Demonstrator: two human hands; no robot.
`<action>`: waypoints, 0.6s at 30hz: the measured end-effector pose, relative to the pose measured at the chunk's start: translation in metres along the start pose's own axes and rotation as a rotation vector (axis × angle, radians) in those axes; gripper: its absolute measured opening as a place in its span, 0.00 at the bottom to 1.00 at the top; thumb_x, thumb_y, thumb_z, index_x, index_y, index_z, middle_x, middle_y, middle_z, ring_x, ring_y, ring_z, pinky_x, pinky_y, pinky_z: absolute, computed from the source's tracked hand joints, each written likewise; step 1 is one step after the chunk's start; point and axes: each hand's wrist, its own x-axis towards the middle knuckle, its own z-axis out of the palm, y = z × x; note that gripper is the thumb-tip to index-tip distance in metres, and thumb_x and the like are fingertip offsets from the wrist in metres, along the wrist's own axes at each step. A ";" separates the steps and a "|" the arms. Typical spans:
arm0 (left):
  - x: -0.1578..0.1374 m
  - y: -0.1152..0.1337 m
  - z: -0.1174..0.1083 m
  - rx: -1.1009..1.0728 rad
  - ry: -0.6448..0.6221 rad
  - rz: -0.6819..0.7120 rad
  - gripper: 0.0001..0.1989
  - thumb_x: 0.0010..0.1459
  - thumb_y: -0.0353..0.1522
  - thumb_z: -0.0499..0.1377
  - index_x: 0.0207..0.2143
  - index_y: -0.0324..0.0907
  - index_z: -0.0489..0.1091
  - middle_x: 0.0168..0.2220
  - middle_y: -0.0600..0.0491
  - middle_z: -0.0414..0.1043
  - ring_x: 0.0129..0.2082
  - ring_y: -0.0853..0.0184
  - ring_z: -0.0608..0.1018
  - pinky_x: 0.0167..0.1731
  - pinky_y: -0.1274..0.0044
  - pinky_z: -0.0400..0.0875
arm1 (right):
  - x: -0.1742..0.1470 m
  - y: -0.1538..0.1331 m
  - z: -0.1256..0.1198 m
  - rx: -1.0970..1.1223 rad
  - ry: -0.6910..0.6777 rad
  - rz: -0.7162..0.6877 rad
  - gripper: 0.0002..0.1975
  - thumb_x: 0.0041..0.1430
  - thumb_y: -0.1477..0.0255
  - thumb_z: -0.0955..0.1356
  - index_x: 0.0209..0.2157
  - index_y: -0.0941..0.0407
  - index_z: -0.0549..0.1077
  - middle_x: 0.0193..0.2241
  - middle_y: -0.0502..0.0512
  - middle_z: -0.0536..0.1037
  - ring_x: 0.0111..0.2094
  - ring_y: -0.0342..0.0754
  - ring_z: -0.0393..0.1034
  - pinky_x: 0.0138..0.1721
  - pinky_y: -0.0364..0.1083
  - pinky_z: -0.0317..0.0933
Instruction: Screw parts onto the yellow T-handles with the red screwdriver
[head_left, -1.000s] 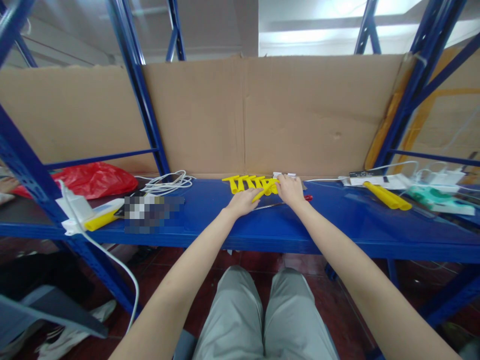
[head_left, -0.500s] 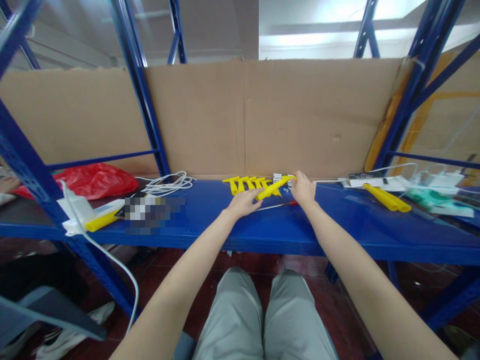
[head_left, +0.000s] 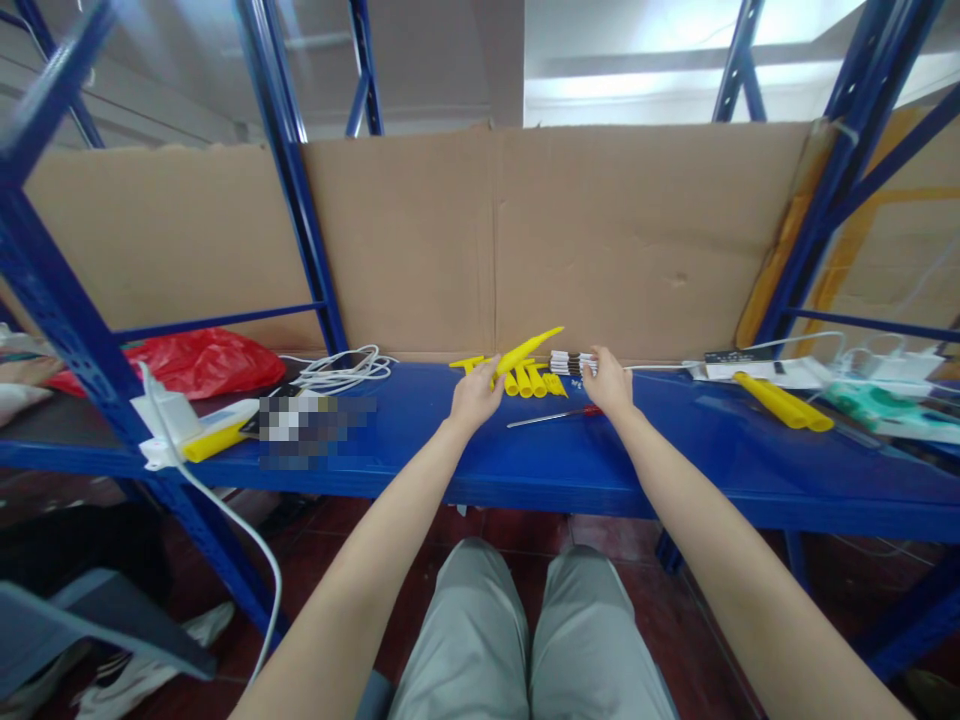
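Observation:
My left hand (head_left: 478, 396) is closed on a yellow plastic handle (head_left: 525, 352), a tapered tube whose narrow end points up to the right. Beneath it lie several like yellow handles (head_left: 538, 382) in a row, partly covered by the hand and the held one. My right hand (head_left: 609, 382) is at the right end of a stack of small white-and-black strips (head_left: 566, 362), its fingers pinched around them. Just in front of the stack, a screwdriver (head_left: 547, 419) with a thin metal shaft and a red grip lies on the blue shelf, its grip end by my right hand.
Two more yellow handles (head_left: 784, 402) lie to the right, near a green-and-white bag (head_left: 862, 405) and cables. On the left are a coiled white cable (head_left: 349, 370), a red plastic bag (head_left: 210, 362) and a white adapter (head_left: 166, 415). Cardboard (head_left: 420, 240) walls the back.
The yellow handle has been lifted and swung to the left in my left hand. My right hand has left its tip and is now at the white-and-black strips.

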 end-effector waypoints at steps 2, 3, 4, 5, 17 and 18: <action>0.003 -0.008 -0.004 0.025 0.029 -0.148 0.22 0.62 0.32 0.49 0.58 0.37 0.64 0.48 0.44 0.74 0.46 0.62 0.76 0.46 0.76 0.68 | 0.000 -0.001 0.000 -0.015 -0.036 0.008 0.21 0.58 0.74 0.59 0.54 0.57 0.63 0.51 0.63 0.73 0.53 0.57 0.66 0.50 0.57 0.58; 0.005 -0.013 -0.006 0.046 0.038 -0.235 0.22 0.63 0.32 0.49 0.58 0.36 0.64 0.47 0.43 0.75 0.45 0.61 0.77 0.45 0.75 0.68 | -0.001 -0.001 0.000 -0.024 -0.059 0.012 0.21 0.58 0.74 0.59 0.54 0.57 0.63 0.51 0.63 0.72 0.53 0.57 0.66 0.50 0.58 0.58; 0.006 -0.019 -0.008 0.068 0.040 -0.322 0.22 0.63 0.33 0.48 0.57 0.36 0.64 0.45 0.43 0.76 0.44 0.60 0.77 0.44 0.75 0.69 | -0.001 -0.002 0.000 -0.035 -0.082 0.016 0.21 0.58 0.74 0.59 0.54 0.57 0.64 0.51 0.63 0.72 0.53 0.57 0.66 0.50 0.58 0.58; 0.007 -0.024 -0.010 0.088 0.032 -0.391 0.22 0.63 0.34 0.48 0.57 0.37 0.64 0.44 0.43 0.76 0.44 0.59 0.78 0.43 0.74 0.69 | -0.001 -0.002 0.000 -0.044 -0.102 0.018 0.22 0.58 0.75 0.59 0.54 0.56 0.64 0.52 0.63 0.72 0.53 0.57 0.66 0.50 0.58 0.58; 0.011 -0.045 -0.007 0.141 -0.228 -0.633 0.20 0.62 0.33 0.51 0.56 0.42 0.66 0.48 0.44 0.74 0.50 0.59 0.75 0.45 0.75 0.68 | -0.002 -0.006 -0.001 -0.075 -0.211 0.018 0.21 0.58 0.75 0.60 0.53 0.55 0.65 0.52 0.61 0.73 0.54 0.55 0.66 0.51 0.58 0.58; 0.011 -0.046 -0.005 0.146 -0.252 -0.643 0.20 0.61 0.33 0.52 0.55 0.42 0.67 0.49 0.44 0.74 0.50 0.59 0.75 0.46 0.75 0.68 | -0.002 -0.006 0.000 -0.076 -0.213 0.018 0.21 0.58 0.75 0.60 0.53 0.55 0.65 0.52 0.61 0.73 0.54 0.55 0.66 0.51 0.58 0.58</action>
